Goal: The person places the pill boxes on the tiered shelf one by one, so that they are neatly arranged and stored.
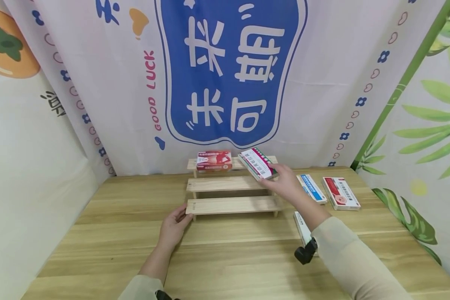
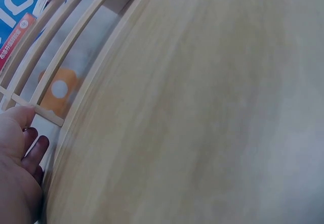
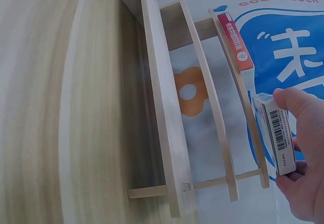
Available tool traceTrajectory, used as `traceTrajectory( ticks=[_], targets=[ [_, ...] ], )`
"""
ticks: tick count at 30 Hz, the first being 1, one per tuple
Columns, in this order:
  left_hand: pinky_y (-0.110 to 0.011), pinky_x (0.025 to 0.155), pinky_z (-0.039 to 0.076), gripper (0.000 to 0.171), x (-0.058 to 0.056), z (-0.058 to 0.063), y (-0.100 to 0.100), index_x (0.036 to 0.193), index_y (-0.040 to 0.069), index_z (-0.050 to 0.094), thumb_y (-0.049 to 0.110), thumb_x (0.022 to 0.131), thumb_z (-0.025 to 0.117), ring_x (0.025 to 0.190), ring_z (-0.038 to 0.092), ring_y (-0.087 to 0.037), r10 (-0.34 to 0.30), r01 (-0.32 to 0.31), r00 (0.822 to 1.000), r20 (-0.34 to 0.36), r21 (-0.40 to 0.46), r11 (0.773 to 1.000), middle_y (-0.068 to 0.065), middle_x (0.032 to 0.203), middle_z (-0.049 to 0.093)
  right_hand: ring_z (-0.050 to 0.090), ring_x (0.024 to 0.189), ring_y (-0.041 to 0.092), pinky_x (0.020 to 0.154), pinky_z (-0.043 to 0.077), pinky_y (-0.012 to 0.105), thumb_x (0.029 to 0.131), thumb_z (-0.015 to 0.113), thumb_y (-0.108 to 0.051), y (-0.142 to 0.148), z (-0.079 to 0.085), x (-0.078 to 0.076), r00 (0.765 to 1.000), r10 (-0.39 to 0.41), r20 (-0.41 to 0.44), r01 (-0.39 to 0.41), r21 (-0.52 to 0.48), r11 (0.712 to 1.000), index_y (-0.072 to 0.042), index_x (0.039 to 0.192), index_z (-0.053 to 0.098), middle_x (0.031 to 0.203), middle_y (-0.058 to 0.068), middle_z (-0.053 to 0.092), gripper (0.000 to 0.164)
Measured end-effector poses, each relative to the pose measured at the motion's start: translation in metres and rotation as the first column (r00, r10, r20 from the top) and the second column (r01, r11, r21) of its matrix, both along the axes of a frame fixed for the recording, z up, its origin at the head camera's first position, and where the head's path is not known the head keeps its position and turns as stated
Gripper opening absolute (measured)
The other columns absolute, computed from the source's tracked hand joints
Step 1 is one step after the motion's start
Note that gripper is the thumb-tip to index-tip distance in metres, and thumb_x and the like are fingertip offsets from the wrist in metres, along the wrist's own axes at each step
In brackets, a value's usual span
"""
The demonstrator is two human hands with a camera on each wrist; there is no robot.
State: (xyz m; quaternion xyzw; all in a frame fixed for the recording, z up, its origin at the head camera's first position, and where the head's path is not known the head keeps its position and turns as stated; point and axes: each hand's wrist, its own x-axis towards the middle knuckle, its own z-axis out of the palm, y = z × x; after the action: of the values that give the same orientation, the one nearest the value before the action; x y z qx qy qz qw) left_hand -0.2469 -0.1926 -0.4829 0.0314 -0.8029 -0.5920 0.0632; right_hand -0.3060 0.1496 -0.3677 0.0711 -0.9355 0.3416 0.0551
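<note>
A three-step wooden rack (image 1: 232, 205) stands on the table against the printed cloth. My right hand (image 1: 286, 185) grips a white medicine box with a magenta and green edge (image 1: 258, 163), holding it tilted at the right of the top step. In the right wrist view that medicine box (image 3: 276, 133) shows a barcode side between thumb and fingers, close by the top step. A red medicine box (image 1: 214, 161) rests on the left of the top step. My left hand (image 1: 174, 227) holds the left end of the lowest step, thumb on top and fingers around the end.
Right of the rack lie a blue and white box (image 1: 311, 188) and a red and white box (image 1: 341, 193). Another white box (image 1: 303, 227) lies partly hidden under my right forearm. A printed cloth (image 1: 225, 75) hangs behind the wooden table (image 1: 225, 258).
</note>
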Motion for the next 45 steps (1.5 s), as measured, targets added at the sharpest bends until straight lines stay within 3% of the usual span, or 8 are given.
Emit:
traceTrajectory(
  ticks=[13, 23, 37, 45],
  targets=[
    [-0.045, 0.11, 0.045, 0.048, 0.0, -0.001, 0.0, 0.138, -0.003, 0.05, 0.015, 0.096, 0.064, 0.133, 0.051, -0.035, 0.003, -0.003, 1.0, 0.005, -0.017, 1.0, -0.021, 0.143, 0.052, 0.035, 0.14, 0.046, 0.111, 0.037, 0.064, 0.084, 0.07, -0.046, 0.003, 0.003, -0.01, 0.998, 0.062, 0.033, -0.063, 0.032, 0.997, -0.008, 0.147, 0.042, 0.154, 0.023, 0.036, 0.079],
    [-0.046, 0.112, 0.044, 0.048, 0.001, 0.001, 0.0, 0.139, -0.003, 0.05, 0.015, 0.096, 0.063, 0.133, 0.05, -0.037, 0.007, -0.007, 1.0, 0.01, -0.009, 1.0, -0.022, 0.143, 0.051, 0.034, 0.139, 0.048, 0.11, 0.035, 0.067, 0.091, 0.063, -0.044, 0.014, 0.001, -0.016, 1.0, -0.008, 0.019, 0.008, 0.016, 1.0, -0.006, 0.148, 0.039, 0.156, 0.025, 0.031, 0.073],
    [-0.046, 0.112, 0.044, 0.049, 0.001, 0.0, 0.001, 0.139, -0.002, 0.049, 0.016, 0.096, 0.063, 0.133, 0.05, -0.037, 0.012, -0.012, 1.0, 0.015, -0.015, 1.0, -0.022, 0.143, 0.052, 0.041, 0.139, 0.041, 0.117, 0.034, 0.056, 0.102, 0.046, -0.03, 0.017, 0.0, -0.029, 0.999, -0.041, 0.022, 0.041, -0.007, 0.999, -0.007, 0.145, 0.045, 0.15, 0.021, 0.044, 0.048],
    [-0.046, 0.111, 0.044, 0.05, 0.002, 0.002, 0.002, 0.139, -0.002, 0.049, 0.018, 0.096, 0.063, 0.133, 0.05, -0.037, 0.009, -0.009, 1.0, 0.007, -0.016, 1.0, -0.022, 0.143, 0.052, 0.05, 0.132, 0.037, 0.111, 0.043, 0.05, 0.105, 0.043, -0.024, 0.02, -0.004, -0.039, 0.997, -0.072, 0.03, 0.074, -0.095, 0.993, -0.008, 0.144, 0.047, 0.142, 0.018, 0.054, 0.043]
  ],
)
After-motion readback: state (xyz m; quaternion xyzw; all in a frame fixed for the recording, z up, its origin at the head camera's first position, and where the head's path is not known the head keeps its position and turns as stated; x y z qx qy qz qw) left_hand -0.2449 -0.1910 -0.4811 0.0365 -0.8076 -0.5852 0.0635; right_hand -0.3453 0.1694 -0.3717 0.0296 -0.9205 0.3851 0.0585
